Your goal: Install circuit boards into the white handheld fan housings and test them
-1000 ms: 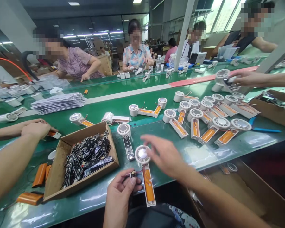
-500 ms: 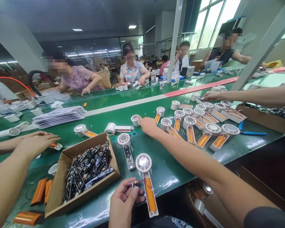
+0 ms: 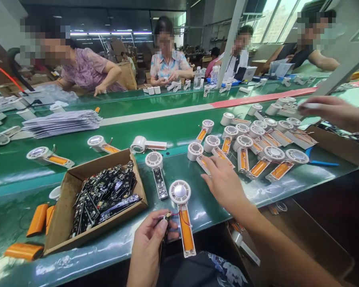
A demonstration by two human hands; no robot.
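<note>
At the near table edge, my left hand (image 3: 151, 243) pinches a small dark circuit board (image 3: 166, 217) on end. Thin red wires run from it to a white handheld fan (image 3: 180, 192), whose open handle shows an orange battery (image 3: 187, 235). My right hand (image 3: 224, 183) has its thumb and fingers around the handle end of another white handheld fan (image 3: 195, 150), at the left side of a group of fans. Between my hands and farther back lies a fan (image 3: 154, 160) with a black circuit board (image 3: 159, 183) on its handle.
A cardboard box (image 3: 55, 223) of circuit boards stands left, beside loose orange batteries (image 3: 37, 220). Several open fans (image 3: 272, 153) crowd the right, near a blue strip (image 3: 324, 163). Behind are a paper stack (image 3: 62, 123) and co-workers; another person's hand (image 3: 332, 109) reaches in from the right.
My right hand has moved right and nearer, bringing a fan to the group. The left hand keeps the circuit board. At left, a co-worker's hands have gone, leaving a fan on the belt.
</note>
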